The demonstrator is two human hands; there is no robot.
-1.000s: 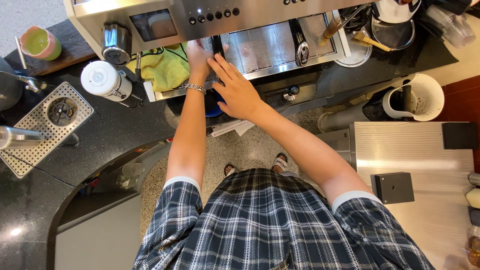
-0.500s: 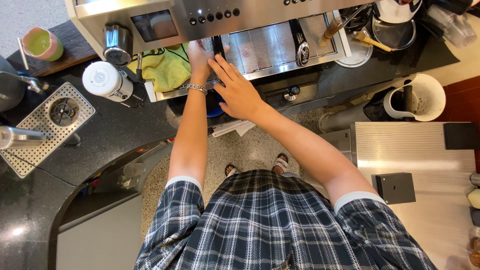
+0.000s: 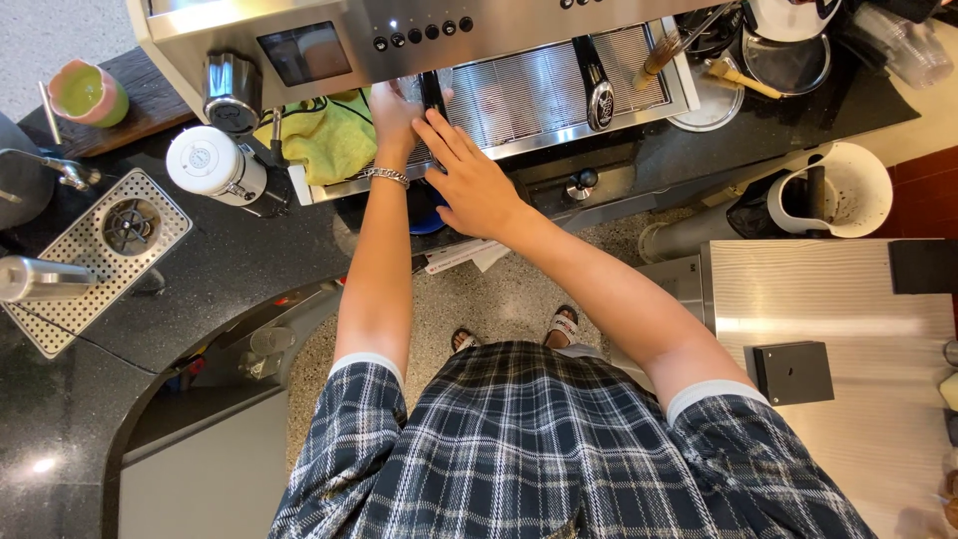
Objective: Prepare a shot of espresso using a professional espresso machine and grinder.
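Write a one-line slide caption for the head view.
Left hand and right hand at a black portafilter handle on the espresso machine, yellow cloth beside them.

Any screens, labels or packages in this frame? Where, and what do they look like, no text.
Screen: espresso machine front, upper left; dark rectangle with reflections.
Round label: lid of white canister, left counter; pale circular print.
Badge: black portafilter handle on the drip tray; small silver oval.
Papers: below counter edge under right hand; white, red-edged.
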